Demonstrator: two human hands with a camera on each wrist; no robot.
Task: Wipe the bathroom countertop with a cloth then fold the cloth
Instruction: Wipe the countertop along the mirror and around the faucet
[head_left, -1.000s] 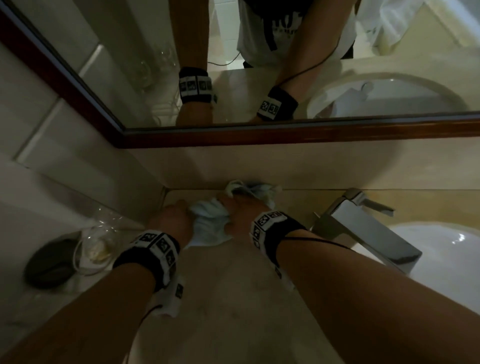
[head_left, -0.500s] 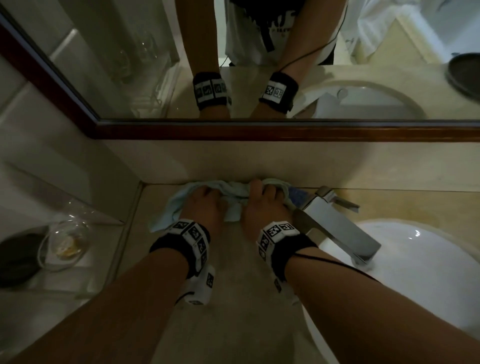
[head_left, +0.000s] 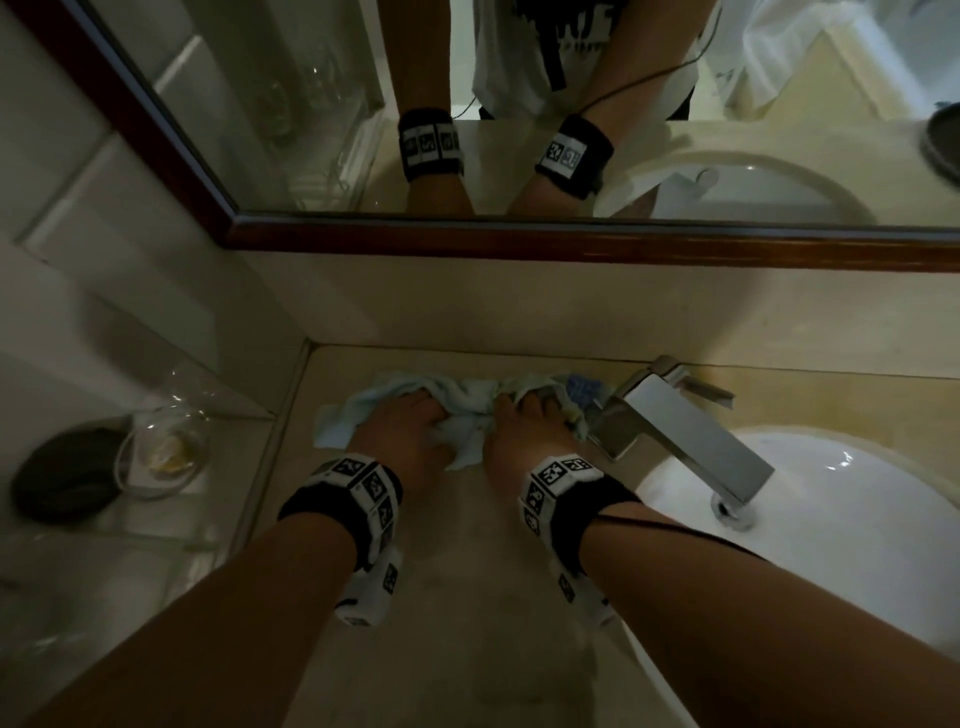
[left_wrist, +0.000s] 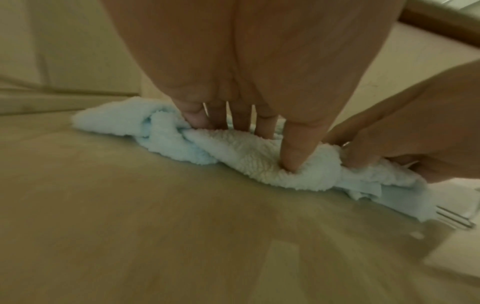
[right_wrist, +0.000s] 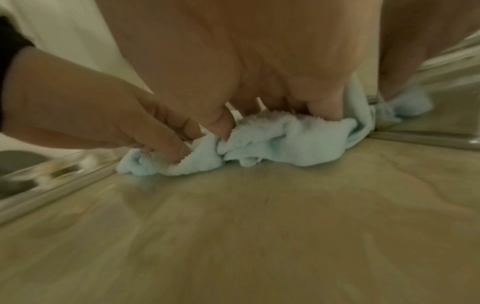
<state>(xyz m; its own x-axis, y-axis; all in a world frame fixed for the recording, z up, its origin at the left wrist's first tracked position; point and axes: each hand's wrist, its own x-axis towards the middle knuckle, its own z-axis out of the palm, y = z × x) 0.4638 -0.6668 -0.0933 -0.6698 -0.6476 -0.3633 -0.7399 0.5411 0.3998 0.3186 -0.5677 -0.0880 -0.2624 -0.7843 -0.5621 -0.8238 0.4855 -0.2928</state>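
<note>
Both hands press down side by side on a crumpled pale-blue cloth (head_left: 470, 410) at the back of the beige countertop (head_left: 467, 597), close to the wall. On the left, a clear glass dish (head_left: 163, 449) sits beside a dark round object (head_left: 62, 475), too dim to identify. Left hand (head_left: 402, 434) digs curled fingers (left_wrist: 293, 152) into the cloth; right hand (head_left: 524, 434) bunches it likewise, just beside the chrome faucet (head_left: 685, 431) over the white sink (head_left: 857, 545).
</note>
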